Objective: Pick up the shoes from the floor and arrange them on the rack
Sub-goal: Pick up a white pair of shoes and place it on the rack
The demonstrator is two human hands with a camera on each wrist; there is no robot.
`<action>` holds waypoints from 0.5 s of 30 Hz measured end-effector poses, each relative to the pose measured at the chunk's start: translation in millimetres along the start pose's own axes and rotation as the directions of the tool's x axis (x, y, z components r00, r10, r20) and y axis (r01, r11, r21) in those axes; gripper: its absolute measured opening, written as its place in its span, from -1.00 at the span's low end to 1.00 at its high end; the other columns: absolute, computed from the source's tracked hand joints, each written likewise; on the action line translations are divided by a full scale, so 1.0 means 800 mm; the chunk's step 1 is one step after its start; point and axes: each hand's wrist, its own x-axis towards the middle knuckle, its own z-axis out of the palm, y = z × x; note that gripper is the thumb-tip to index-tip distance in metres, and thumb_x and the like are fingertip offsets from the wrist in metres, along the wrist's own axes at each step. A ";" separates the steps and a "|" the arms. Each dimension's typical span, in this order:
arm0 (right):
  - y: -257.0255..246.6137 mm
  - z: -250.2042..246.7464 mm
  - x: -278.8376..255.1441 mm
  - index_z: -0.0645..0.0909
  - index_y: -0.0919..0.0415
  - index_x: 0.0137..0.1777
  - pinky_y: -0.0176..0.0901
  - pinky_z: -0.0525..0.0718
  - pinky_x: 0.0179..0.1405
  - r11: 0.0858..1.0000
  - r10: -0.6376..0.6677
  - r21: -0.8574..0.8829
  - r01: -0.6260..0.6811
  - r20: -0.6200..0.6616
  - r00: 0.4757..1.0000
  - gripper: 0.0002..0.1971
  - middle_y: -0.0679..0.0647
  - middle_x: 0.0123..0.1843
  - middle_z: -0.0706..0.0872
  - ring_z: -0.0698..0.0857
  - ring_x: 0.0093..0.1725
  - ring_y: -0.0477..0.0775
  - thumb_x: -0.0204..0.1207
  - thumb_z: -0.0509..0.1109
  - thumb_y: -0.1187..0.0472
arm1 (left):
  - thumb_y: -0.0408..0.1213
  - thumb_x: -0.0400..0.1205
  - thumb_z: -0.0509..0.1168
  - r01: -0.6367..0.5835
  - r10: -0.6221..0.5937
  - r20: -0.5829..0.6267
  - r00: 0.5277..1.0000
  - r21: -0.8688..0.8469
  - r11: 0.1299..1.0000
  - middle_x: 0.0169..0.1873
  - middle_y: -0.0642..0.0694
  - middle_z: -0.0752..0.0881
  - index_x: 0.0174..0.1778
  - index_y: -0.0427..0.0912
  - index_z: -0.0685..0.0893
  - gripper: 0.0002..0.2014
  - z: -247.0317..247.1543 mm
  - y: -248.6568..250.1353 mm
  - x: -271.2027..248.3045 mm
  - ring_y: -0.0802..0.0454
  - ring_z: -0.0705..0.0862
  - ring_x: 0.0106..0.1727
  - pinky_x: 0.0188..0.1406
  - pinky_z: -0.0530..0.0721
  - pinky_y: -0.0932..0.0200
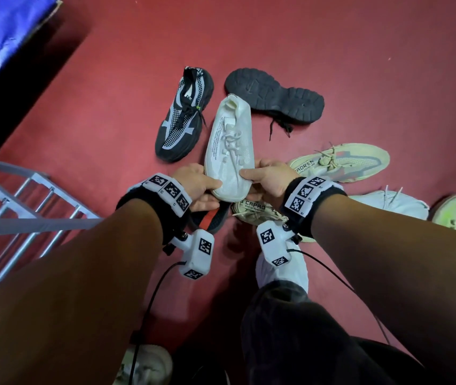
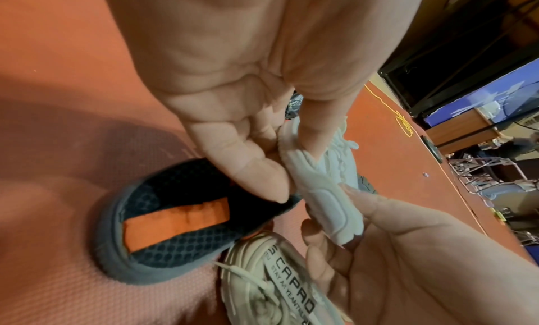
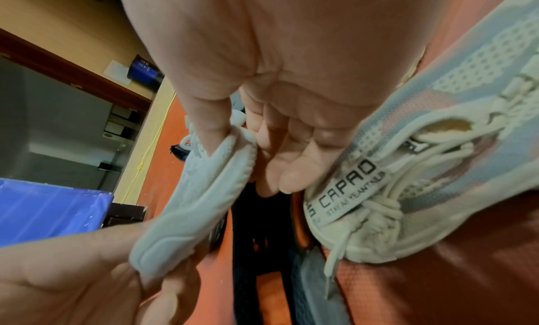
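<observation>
Both hands hold one white knit sneaker (image 1: 231, 145) by its near, toe end, above the red floor. My left hand (image 1: 210, 193) pinches its left edge, thumb on top and fingers beneath. On the opposite edge my right hand (image 1: 251, 182) grips it the same way. The left wrist view shows the left hand (image 2: 291, 168) on the white sole (image 2: 323, 191). In the right wrist view the right hand (image 3: 248, 161) pinches the white sneaker (image 3: 204, 191). The metal shoe rack (image 1: 27, 201) stands at the left.
On the floor lie a black-and-white sneaker (image 1: 182, 115), an upturned black shoe (image 1: 274, 94), a cream sneaker (image 1: 340, 161), a second cream one (image 1: 257, 212) under my hands, a dark shoe with an orange strip (image 2: 175, 224) and a white shoe (image 1: 387, 204). A blue-covered object (image 1: 4, 31) is at the top left.
</observation>
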 end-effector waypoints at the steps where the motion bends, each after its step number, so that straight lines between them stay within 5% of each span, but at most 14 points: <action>1: 0.001 -0.002 -0.003 0.64 0.25 0.05 -0.07 0.69 -0.31 0.999 0.009 -0.040 -0.010 -0.017 1.000 -0.89 0.25 -0.19 0.83 0.77 -0.26 0.23 0.60 0.51 0.30 | -0.43 0.67 0.38 0.005 -0.005 -0.004 1.000 -0.011 1.000 0.06 -0.31 0.82 0.25 -0.25 0.57 -0.74 0.002 -0.001 0.000 -0.13 0.82 -0.22 -0.37 0.85 0.02; 4: 0.001 -0.013 -0.010 0.62 0.19 -0.12 -0.12 0.63 -0.34 0.996 0.018 -0.083 -0.027 -0.102 0.995 -0.85 0.12 -0.32 0.75 0.70 -0.40 0.14 0.64 0.45 0.16 | -0.47 0.68 0.32 -0.013 0.010 -0.034 0.999 -0.088 0.996 0.05 -0.31 0.81 0.21 -0.20 0.56 -0.78 0.007 -0.003 -0.006 -0.29 0.86 -0.18 -0.29 0.85 -0.17; 7: -0.010 -0.047 -0.012 0.59 0.24 -0.06 -0.06 0.72 -0.38 0.998 0.019 -0.059 -0.035 -0.256 0.967 -0.85 0.14 -0.39 0.70 0.66 -0.42 0.17 0.70 0.36 0.18 | -0.52 0.68 0.28 -0.044 0.044 -0.007 0.999 -0.163 0.986 0.07 -0.31 0.78 0.29 -0.17 0.53 -0.70 0.017 0.005 -0.015 -0.39 0.85 -0.16 -0.21 0.83 -0.30; 12: -0.027 -0.127 -0.021 0.63 0.05 -0.18 0.08 0.87 -0.02 0.976 -0.081 -0.218 -0.027 -0.474 0.877 -0.77 0.06 -0.21 0.75 0.84 -0.07 0.26 0.64 0.35 -0.04 | -0.52 0.71 0.24 -0.040 0.053 0.083 0.995 -0.140 0.989 0.10 -0.38 0.77 0.32 -0.25 0.54 -0.72 0.039 0.022 -0.026 -0.40 0.85 -0.13 -0.24 0.84 -0.22; 15: -0.029 -0.162 -0.050 0.68 0.12 0.12 -0.29 0.74 -0.21 0.938 -0.122 -0.329 -0.106 -0.601 0.790 -0.77 0.07 -0.05 0.69 0.80 0.04 0.23 0.72 0.25 0.04 | -0.53 0.71 0.25 -0.024 0.033 0.050 0.998 -0.161 0.987 0.11 -0.38 0.77 0.34 -0.23 0.54 -0.70 0.047 0.015 -0.022 -0.39 0.85 -0.13 -0.29 0.84 -0.21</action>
